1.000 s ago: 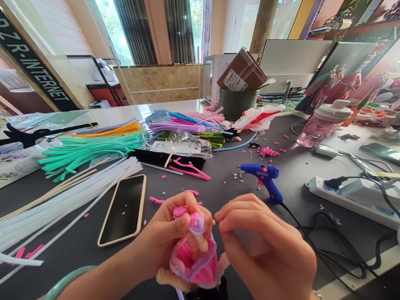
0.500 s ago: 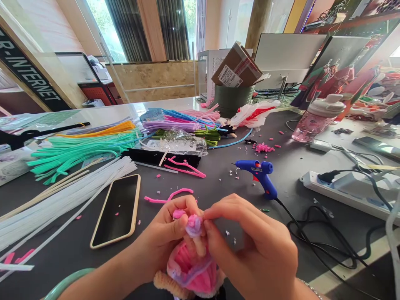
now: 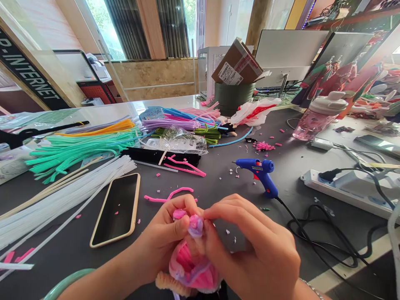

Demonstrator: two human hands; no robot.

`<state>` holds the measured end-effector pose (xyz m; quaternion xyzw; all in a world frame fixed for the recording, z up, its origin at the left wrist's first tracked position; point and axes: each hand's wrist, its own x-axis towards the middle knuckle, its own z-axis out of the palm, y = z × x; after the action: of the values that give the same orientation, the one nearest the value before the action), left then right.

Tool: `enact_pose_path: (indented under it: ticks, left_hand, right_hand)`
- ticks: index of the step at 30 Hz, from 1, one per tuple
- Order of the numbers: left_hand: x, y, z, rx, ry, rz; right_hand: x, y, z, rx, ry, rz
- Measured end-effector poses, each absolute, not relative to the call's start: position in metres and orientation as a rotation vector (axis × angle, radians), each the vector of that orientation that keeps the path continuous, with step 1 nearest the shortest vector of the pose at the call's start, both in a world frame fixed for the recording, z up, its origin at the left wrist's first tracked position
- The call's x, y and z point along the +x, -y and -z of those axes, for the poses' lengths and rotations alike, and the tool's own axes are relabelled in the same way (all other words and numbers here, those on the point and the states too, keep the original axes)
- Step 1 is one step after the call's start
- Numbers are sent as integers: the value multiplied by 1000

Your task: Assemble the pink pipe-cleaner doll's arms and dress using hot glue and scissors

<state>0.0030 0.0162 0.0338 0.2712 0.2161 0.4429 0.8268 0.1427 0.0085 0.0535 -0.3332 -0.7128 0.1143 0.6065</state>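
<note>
Low in the middle of the view, a small pipe-cleaner doll point(image 3: 195, 266) in pink and lilac is held between both hands. My left hand point(image 3: 168, 229) is closed around its top end, thumb pressing beside a pink fuzzy tuft. Against a lilac-and-pink fuzzy piece point(image 3: 195, 226) on the doll, my right hand point(image 3: 250, 241) pinches with thumb and forefinger. A beige fuzzy limb point(image 3: 171, 283) sticks out at the lower left of the doll. The fingers hide part of the doll. Just beyond the hands lies a bent pink pipe cleaner point(image 3: 170, 196).
A blue glue gun point(image 3: 258, 168) lies to the right, its cable running near a white power strip point(image 3: 340, 191). To the left are a phone point(image 3: 115, 210), white pipe cleaners point(image 3: 71, 196) and green ones point(image 3: 78, 152). A pink bottle point(image 3: 315, 118) stands at the back right.
The doll has tilted slightly, and its lilac-and-pink piece has shifted a little to the right. My right thumb has moved in closer against it. Both hands keep their hold.
</note>
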Motion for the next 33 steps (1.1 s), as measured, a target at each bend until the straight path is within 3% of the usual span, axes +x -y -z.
enact_pose_path:
  ticks: [26,33]
  left_hand:
    - [-2,-19,-25,631,-448,-917]
    - [-2,-21,-24,617,-467,-902]
  right_hand:
    - [153,-8,-50,-788,1644,-369]
    - [153,-10,-49,-848,1653,-546]
